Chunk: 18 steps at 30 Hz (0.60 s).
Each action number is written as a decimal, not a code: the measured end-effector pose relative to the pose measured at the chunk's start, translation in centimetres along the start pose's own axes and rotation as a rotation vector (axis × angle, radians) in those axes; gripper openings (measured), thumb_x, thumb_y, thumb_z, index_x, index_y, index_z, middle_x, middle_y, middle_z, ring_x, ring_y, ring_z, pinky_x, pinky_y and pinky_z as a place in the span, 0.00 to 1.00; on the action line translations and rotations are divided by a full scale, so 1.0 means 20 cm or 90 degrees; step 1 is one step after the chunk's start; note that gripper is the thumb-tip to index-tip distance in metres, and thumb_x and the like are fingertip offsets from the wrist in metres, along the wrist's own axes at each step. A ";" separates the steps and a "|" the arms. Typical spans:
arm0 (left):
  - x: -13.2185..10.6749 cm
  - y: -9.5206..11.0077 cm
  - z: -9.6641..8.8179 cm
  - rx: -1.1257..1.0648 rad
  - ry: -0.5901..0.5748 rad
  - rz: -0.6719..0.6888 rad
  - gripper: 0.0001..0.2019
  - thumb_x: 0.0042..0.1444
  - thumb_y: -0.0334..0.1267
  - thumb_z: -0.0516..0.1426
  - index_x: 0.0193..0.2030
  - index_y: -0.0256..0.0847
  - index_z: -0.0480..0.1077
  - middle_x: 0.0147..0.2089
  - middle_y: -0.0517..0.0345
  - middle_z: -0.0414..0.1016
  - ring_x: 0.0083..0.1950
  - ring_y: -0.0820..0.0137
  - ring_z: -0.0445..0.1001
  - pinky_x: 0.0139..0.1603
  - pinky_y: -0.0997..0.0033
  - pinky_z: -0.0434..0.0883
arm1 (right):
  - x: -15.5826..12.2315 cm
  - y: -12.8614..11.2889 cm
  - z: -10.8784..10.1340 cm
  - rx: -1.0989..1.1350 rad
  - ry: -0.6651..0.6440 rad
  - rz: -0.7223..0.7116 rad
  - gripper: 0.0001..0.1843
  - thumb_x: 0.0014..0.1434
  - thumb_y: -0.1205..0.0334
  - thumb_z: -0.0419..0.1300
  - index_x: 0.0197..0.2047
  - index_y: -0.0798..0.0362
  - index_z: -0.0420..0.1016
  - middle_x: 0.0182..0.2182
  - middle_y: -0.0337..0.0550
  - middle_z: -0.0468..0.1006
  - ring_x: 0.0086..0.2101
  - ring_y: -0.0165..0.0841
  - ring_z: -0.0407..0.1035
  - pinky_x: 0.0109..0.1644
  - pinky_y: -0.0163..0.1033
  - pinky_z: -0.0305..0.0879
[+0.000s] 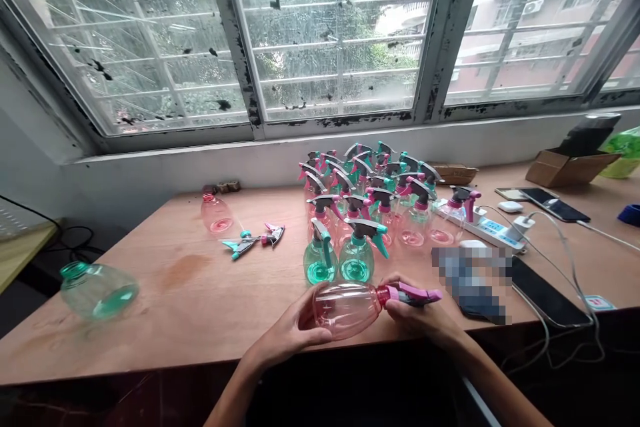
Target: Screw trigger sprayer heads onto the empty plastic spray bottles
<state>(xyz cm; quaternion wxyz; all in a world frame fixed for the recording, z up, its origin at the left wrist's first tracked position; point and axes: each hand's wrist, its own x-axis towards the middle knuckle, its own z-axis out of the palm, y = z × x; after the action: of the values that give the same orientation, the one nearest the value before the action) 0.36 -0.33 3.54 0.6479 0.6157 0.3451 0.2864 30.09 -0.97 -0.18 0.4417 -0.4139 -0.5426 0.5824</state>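
A clear pink spray bottle [345, 310] lies sideways in the air near the table's front edge, its neck to the right. Around its base end my left hand [305, 320] is closed. At the neck, my right hand [405, 310] grips the pink and grey trigger sprayer [417, 295], which sits on the bottle's mouth; how tightly it is screwed on I cannot tell. Just behind stand two green spray bottles [355, 260], in front of a cluster of several pink and green ones [370, 193] with sprayers on.
Left on the wooden table [200, 320] lie a green bottle without a sprayer [100, 290], a pink one [217, 213] and two loose trigger sprayers [243, 245]. To the right are a power strip [493, 227], cables, phones [550, 290] and a cardboard box [570, 167].
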 end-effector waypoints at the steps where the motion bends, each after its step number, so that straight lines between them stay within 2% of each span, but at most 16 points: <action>1: 0.00 0.00 0.00 -0.003 0.000 0.005 0.44 0.52 0.41 0.70 0.72 0.48 0.55 0.75 0.47 0.58 0.76 0.51 0.56 0.77 0.49 0.53 | 0.01 0.02 -0.01 -0.003 0.005 0.004 0.21 0.55 0.43 0.70 0.41 0.49 0.71 0.21 0.30 0.70 0.19 0.27 0.60 0.22 0.33 0.52; 4: 0.00 -0.02 0.01 -0.021 -0.023 0.020 0.48 0.51 0.39 0.71 0.74 0.51 0.50 0.76 0.47 0.57 0.76 0.51 0.57 0.76 0.47 0.55 | 0.01 0.09 -0.04 0.011 0.010 0.028 0.24 0.58 0.37 0.65 0.36 0.51 0.70 0.21 0.35 0.74 0.15 0.27 0.62 0.19 0.33 0.49; 8: 0.00 -0.03 0.02 0.006 -0.007 0.025 0.56 0.46 0.38 0.74 0.75 0.52 0.45 0.77 0.45 0.52 0.76 0.49 0.55 0.77 0.46 0.52 | 0.00 0.13 -0.07 0.012 -0.001 0.037 0.25 0.58 0.37 0.65 0.39 0.52 0.71 0.17 0.35 0.74 0.16 0.28 0.62 0.20 0.33 0.49; 10: 0.01 -0.04 0.04 0.046 0.014 0.025 0.56 0.45 0.37 0.74 0.75 0.51 0.46 0.77 0.45 0.53 0.77 0.50 0.54 0.78 0.46 0.49 | 0.00 0.12 -0.07 0.019 -0.019 0.039 0.25 0.57 0.38 0.66 0.39 0.52 0.72 0.19 0.37 0.76 0.18 0.29 0.63 0.21 0.33 0.50; 14: 0.02 -0.04 0.05 0.134 0.013 0.023 0.50 0.46 0.40 0.74 0.72 0.48 0.53 0.74 0.45 0.58 0.75 0.49 0.57 0.77 0.46 0.52 | -0.02 0.07 -0.05 0.032 -0.036 0.025 0.24 0.55 0.41 0.70 0.38 0.52 0.71 0.20 0.34 0.74 0.19 0.28 0.62 0.24 0.34 0.54; 18: -0.04 0.03 0.01 0.279 0.019 -0.008 0.60 0.41 0.46 0.75 0.76 0.51 0.45 0.78 0.46 0.51 0.78 0.48 0.51 0.78 0.45 0.48 | -0.03 0.03 -0.03 0.028 -0.022 0.026 0.21 0.53 0.45 0.72 0.37 0.50 0.71 0.21 0.32 0.72 0.20 0.29 0.63 0.25 0.35 0.56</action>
<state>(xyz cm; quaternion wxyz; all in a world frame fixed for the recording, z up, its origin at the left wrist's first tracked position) 0.09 -1.10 4.32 0.4953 0.7354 0.4123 0.2094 30.73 -1.41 -0.83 0.4293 -0.4047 -0.5284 0.6105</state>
